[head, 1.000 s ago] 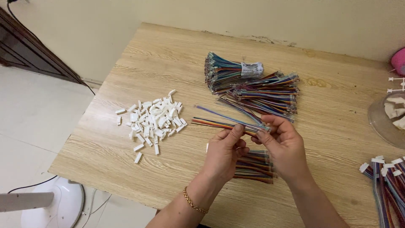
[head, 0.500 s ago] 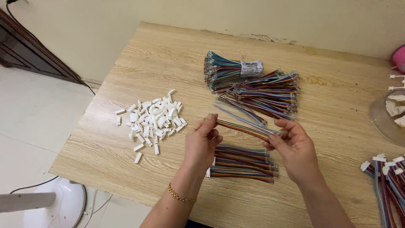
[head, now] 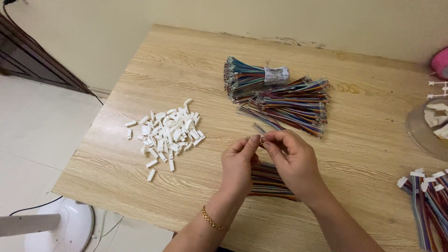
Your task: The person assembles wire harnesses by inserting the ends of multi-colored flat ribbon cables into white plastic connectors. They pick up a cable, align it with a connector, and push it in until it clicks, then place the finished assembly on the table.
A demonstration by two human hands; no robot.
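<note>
Evenly and softly lit, moderately bright, with no glare; faint, diffuse shadows only, close under the hands point(head: 270, 161) and along the near edge of the table point(head: 140, 186); sharp enough on the wood grain, slightly soft on the fingertips point(head: 255, 139); mild wide-angle stretch towards the corners; dimmer at the upper left.

We've got bare table point(head: 154, 70) along the far-left side & a clear strip at the near-left edge, w/ the connector pile point(head: 165, 133) sitting between them. Ahead of our hands, the wire bundles point(head: 280, 95) block the way; another wire bunch point(head: 268, 179) lies right under them. On the right, open wood reaches the bowl point(head: 427, 133) and finished wires point(head: 427, 205) at the edge.
</note>
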